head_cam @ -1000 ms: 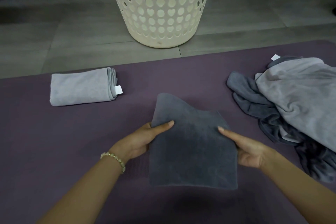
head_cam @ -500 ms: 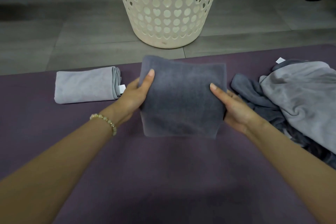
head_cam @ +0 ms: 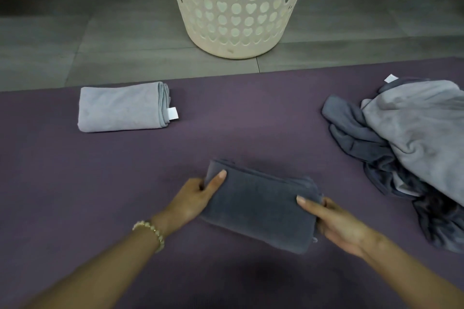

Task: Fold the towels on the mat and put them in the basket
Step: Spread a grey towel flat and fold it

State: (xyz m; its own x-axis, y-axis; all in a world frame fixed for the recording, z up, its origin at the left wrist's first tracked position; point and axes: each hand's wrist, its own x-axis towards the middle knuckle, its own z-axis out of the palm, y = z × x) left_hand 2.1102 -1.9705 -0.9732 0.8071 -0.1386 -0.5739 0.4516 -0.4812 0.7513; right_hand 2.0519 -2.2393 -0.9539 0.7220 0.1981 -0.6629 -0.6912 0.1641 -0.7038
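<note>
The dark grey towel (head_cam: pixel 258 208) is held as a compact folded rectangle between the two hands, so the folding step is judged to be at or near its end. The left hand (head_cam: pixel 198 198) is clamped on the towel's left end, thumb on top and fingers tucked beneath; the right hand (head_cam: pixel 336 223) is clamped likewise on the right end. The towel is found at the near middle of the mat (head_cam: pixel 226 133) — whether resting on it or lifted just clear cannot be told. A lift and a forward reach are called for next: the basket (head_cam: pixel 238 7) stands on the floor (head_cam: pixel 100 32) beyond the mat's far edge, well apart from the towel, its rim out of view. A folded light towel (head_cam: pixel 123 110) lies at the far left, and an unfolded heap (head_cam: pixel 414 145) is left at the right.
</note>
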